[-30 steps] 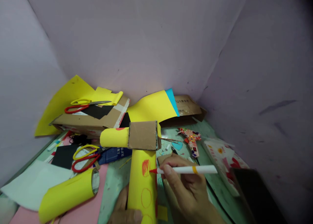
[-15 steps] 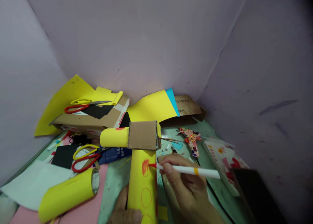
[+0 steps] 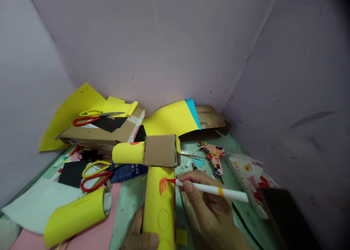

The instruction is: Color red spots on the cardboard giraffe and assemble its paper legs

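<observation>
My right hand [image 3: 209,208] pinches a white marker [image 3: 213,188] with an orange band. Its red tip touches a partly coloured red oval near the top of a yellow paper tube [image 3: 153,195]. Lower on the tube are outlined ovals, not filled. My left hand [image 3: 140,231] is wrapped round the tube's lower part, the thumb on its front. A brown cardboard block [image 3: 160,151] sits at the tube's upper end, with a shorter yellow roll [image 3: 128,153] sticking out to its left. Thin brown sticks [image 3: 190,156] project from the block's right side.
Left lie a second yellow tube [image 3: 76,217], scissors [image 3: 95,175] and white paper [image 3: 41,202]. Behind, a cardboard box [image 3: 106,134] carries other scissors [image 3: 87,117]. A patterned glue gun [image 3: 214,157], a printed packet [image 3: 248,182] and a dark flat object [image 3: 287,213] are at right.
The marker tip has shifted slightly up and right at the oval, and my right hand has moved a little with it. The left hand and tube stay almost still.
</observation>
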Demonstrator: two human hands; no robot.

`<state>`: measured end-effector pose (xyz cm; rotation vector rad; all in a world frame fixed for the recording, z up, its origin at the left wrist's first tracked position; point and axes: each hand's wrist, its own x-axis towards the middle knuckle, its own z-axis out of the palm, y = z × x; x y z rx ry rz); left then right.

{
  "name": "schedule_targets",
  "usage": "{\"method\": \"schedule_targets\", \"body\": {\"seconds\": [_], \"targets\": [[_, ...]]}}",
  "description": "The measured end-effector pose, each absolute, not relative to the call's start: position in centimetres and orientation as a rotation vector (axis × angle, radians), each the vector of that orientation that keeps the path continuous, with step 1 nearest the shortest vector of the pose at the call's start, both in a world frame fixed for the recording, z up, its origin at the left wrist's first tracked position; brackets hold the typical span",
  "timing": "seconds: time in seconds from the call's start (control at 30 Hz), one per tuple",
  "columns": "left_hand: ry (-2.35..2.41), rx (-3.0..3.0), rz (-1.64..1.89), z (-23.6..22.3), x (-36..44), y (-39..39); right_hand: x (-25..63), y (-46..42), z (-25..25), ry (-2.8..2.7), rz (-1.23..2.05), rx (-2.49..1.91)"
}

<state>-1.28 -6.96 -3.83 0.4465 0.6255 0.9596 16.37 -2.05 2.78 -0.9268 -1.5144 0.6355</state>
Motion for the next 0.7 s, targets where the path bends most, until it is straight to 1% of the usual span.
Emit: {"method": "schedule_targets", "body": {"seconds": [0.37, 0.57, 0.7], "targets": [[0.626, 0.461, 0.946, -3.65, -1.29, -6.79, 16.59, -2.06, 3.03, -1.558, 0.647, -0.934], [0.638, 0.443, 0.958, -3.76, -1.32, -6.92, 16.58, -2.05, 2.85, -1.577, 0.603, -0.905], [0.619, 0.433, 0.960, -3.80, -1.28, -7.01, 16.63, -2.09, 2.62, -1.564, 0.651, -0.907]]}}
